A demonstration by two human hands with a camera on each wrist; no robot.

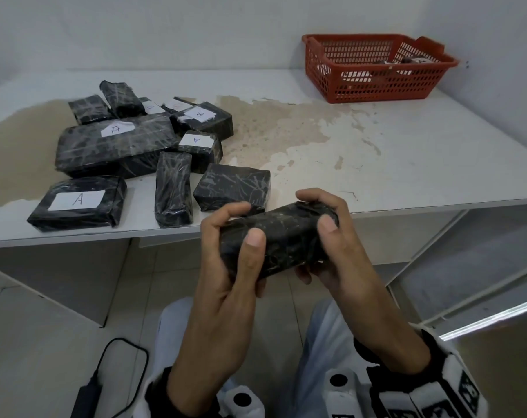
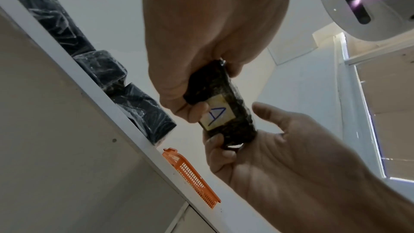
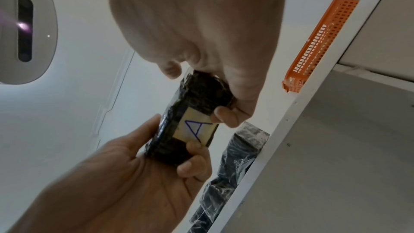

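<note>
A black plastic-wrapped package [image 1: 281,239] is held in front of the table's near edge, clear of the tabletop. My left hand [image 1: 245,227] grips its left end, thumb on top. My right hand [image 1: 318,212] grips its right end with the fingers curled over the far side. In the wrist views the package's underside [image 2: 224,105] [image 3: 190,112] carries a white label with a blue letter A [image 2: 216,114] [image 3: 196,128]. There my left hand [image 2: 237,127] [image 3: 201,93] and right hand [image 2: 209,91] [image 3: 173,135] clasp opposite ends.
Several black wrapped packages [image 1: 114,146] lie in a pile on the left of the worn white table [image 1: 376,146], some labelled A or B. A red mesh basket [image 1: 373,67] with a few items stands at the back right. A power bank with a cable [image 1: 87,396] lies on the floor.
</note>
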